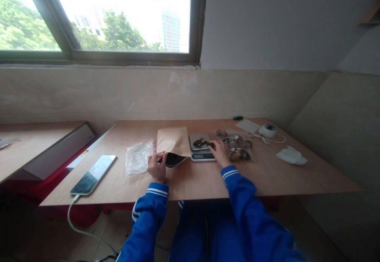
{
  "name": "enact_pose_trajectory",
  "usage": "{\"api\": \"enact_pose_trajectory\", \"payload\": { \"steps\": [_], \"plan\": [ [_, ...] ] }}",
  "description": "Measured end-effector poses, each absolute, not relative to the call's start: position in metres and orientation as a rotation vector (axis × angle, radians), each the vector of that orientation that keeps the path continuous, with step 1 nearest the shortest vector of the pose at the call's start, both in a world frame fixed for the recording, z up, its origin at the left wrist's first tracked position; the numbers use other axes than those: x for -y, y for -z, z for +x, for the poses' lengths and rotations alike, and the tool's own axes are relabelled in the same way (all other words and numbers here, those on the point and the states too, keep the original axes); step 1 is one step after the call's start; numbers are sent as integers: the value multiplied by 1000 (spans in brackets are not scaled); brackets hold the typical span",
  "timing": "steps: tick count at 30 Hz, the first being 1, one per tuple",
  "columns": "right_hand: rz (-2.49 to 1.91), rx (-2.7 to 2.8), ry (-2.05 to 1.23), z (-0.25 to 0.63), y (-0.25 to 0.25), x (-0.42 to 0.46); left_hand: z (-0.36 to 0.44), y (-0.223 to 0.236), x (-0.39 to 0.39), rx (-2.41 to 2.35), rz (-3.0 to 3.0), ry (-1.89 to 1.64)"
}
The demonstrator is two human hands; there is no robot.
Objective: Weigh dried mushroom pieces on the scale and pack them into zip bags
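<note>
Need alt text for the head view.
Person's left hand holds open a brown paper pouch; the right hand touches dark brown pieces on a white digital scale. Clear plastic packaging lies left of the pouch, filled clear bags right of the scale.

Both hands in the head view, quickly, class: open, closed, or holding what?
Left hand: closed on the paper bag's open edge.
Right hand: at dark pieces on the scale; grip cannot be told.

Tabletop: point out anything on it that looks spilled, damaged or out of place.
The white dome camera seems slightly out of place: it sits unmounted on the table, right of the scale. No spill or damage stands out.
</note>
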State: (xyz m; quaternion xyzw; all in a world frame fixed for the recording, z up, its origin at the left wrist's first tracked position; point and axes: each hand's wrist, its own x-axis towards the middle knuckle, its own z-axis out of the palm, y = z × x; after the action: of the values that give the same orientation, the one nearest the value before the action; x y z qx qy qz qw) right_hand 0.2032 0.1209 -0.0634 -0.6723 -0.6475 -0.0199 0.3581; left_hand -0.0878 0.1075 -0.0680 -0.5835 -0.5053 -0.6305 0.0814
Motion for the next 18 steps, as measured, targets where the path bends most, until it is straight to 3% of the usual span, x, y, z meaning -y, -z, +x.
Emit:
{"api": "enact_pose_trajectory", "payload": {
  "steps": [7,12,18],
  "plan": [
    [-1330,1584,152,165,35,-93,-89,71,-110,1529,-1748,1869],
    [-847,2176,32,86,25,-49,-88,72,-110,1545,-1748,1860],
    [-1447,2323,23,21,31,-63,-89,71,-109,1515,-1765,1868]
  ]
}}
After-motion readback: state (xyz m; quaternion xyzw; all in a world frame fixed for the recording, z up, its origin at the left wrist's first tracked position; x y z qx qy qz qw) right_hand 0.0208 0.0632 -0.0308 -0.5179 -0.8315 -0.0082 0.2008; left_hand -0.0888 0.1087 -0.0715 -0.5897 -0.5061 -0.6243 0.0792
